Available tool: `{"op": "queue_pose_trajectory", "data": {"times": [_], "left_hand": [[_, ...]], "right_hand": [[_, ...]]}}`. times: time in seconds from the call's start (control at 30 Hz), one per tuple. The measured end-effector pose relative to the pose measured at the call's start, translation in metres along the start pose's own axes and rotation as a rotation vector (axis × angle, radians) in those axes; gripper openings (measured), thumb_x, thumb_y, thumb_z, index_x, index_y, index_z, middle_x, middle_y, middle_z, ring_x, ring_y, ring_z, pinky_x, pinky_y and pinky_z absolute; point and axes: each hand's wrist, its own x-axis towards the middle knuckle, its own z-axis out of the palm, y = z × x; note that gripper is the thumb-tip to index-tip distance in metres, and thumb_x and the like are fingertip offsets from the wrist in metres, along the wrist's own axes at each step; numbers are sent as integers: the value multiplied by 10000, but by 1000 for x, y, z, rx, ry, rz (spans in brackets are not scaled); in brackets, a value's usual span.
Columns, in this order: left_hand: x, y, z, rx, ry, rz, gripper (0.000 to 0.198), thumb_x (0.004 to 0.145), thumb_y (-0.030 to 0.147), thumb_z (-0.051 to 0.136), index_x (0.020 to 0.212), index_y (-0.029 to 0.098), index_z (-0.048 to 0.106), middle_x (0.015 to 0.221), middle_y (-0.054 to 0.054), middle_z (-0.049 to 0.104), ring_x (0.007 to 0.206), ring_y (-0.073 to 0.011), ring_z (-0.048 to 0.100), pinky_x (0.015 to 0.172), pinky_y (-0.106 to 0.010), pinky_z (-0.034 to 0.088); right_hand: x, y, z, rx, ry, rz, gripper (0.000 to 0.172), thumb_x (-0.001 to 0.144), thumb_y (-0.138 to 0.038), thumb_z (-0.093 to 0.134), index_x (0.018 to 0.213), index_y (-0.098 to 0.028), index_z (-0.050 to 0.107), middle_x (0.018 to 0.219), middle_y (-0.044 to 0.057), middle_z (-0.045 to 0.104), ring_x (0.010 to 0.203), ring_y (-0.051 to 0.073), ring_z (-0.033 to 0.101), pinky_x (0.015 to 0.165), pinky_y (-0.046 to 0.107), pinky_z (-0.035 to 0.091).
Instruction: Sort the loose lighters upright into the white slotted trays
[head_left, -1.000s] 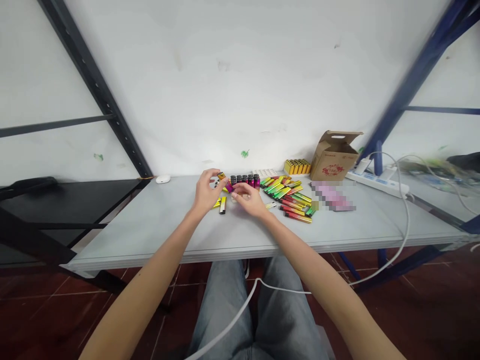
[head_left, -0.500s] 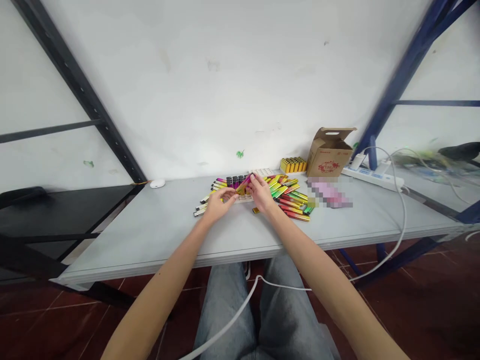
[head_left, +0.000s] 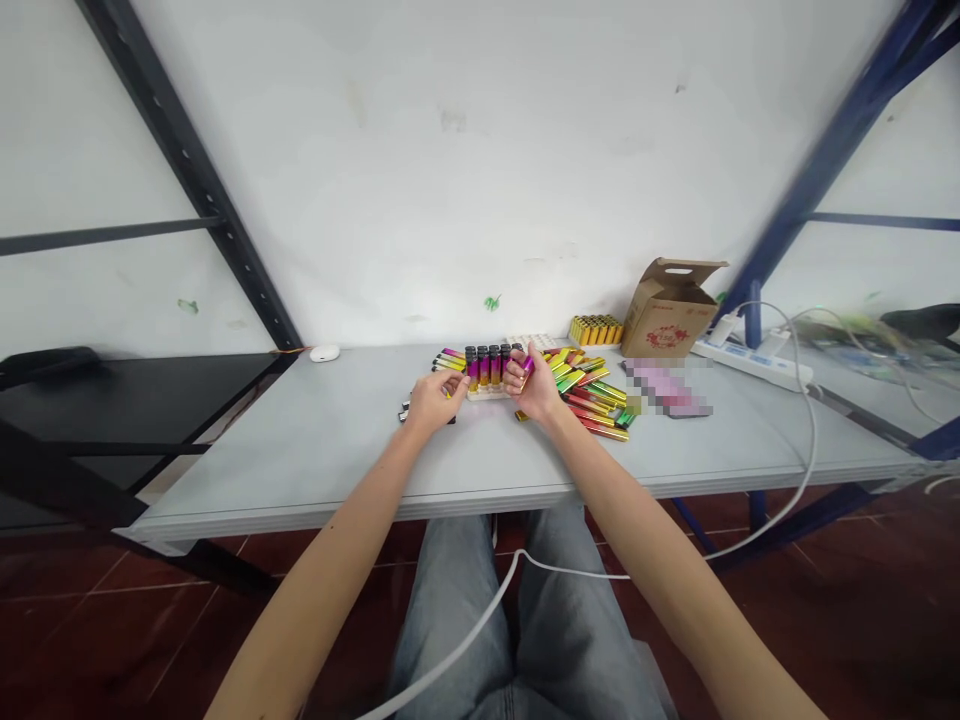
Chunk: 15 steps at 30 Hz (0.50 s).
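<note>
My right hand (head_left: 534,388) is closed around a shiny purple tube (head_left: 528,368), whose lower part is hidden by the fingers. To its left, my left hand (head_left: 433,402) is closed, thumb and fingers together. A small yellow bit shows at its fingers, too small to name. Between the hands stand several upright purple-and-gold tubes with black tops (head_left: 484,368) in a pale holder (head_left: 487,394). A loose heap of red, gold and green metallic tubes (head_left: 596,400) lies right of my right hand. More tubes (head_left: 450,358) lie behind my left hand, partly covered by it.
Behind the heap are a tray of upright gold tubes (head_left: 596,330) and an open cardboard box (head_left: 667,315). A blurred-out pink flat item (head_left: 671,388), a power strip (head_left: 754,362) and a white cable (head_left: 808,440) are at right. A small white case (head_left: 325,353) sits at left.
My hands, close together at one tube before, have moved apart. The tube is now upright in my right hand. The black-topped tubes between them show more fully, and the view has shifted slightly.
</note>
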Motion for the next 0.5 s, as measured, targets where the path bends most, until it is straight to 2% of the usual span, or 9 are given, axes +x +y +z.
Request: {"op": "queue_pose_trajectory", "data": {"times": [0.1,0.17,0.37,0.5], "left_hand": [[-1,-1,1,9,-3,-5,196,857,355,560,834,214,693,730,-12,715,673,-161,664,622,-259,493],[-1,-2,1,16,-3,-9,194,858,356,560,848,219,695,730,-11,716,668,-163,664,624,-264,493],[-1,-1,0,29,-10,-38,182,850,334,553,834,220,693,717,-15,719,670,-172,667,647,-276,495],[-1,-1,0,32,-1,-39,192,849,339,549,833,215,695,711,-20,714,665,-179,663,637,-281,489]], "right_hand": [[-2,-1,-1,11,-68,22,491,861,-673,471,696,-211,467,472,-95,277,375,65,225,340,167,210],[-4,-1,-1,-5,-92,16,528,847,-716,415,687,-214,453,475,-91,277,378,68,207,341,170,206],[-5,1,3,-73,-70,19,442,867,-635,407,695,-228,421,475,-96,280,363,67,148,327,166,179],[-5,1,4,-55,-65,15,469,852,-661,437,678,-226,408,471,-99,271,361,63,153,321,160,177]]}}
